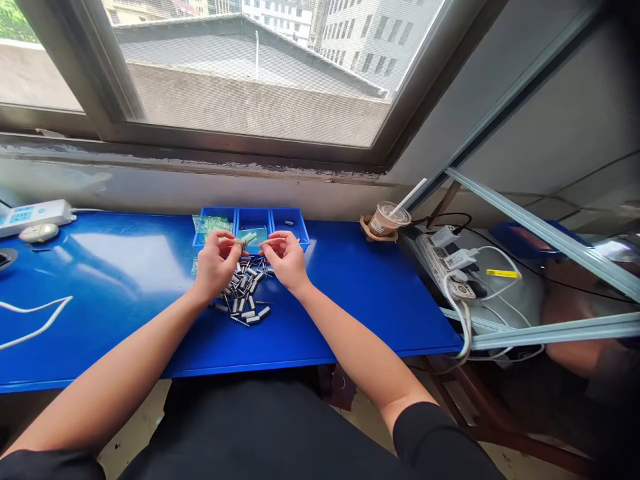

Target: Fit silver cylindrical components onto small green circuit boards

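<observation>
My left hand (217,265) pinches a small greenish see-through plastic bag (249,239) between thumb and fingers. Close by on the right, my right hand (287,260) has its thumb and forefinger pressed together near the bag's other side; what sits in that pinch is too small to make out. Below and between both hands lies a loose pile of small black-and-silver metal cylinders (245,287) mixed with thin screw-like pins (240,321). Behind the hands stand three joined blue bins (254,215). Several green-printed plastic bags (213,225) fill the left bin, and a small metal piece (289,223) shows in the right one.
The blue table (360,293) runs beneath a window. A drink cup (387,219) with a straw stands in a cardboard holder at the back right. Beyond it are power strips (450,267) with cables and a metal frame (550,227). A mouse (39,233) and white cable (45,327) lie left.
</observation>
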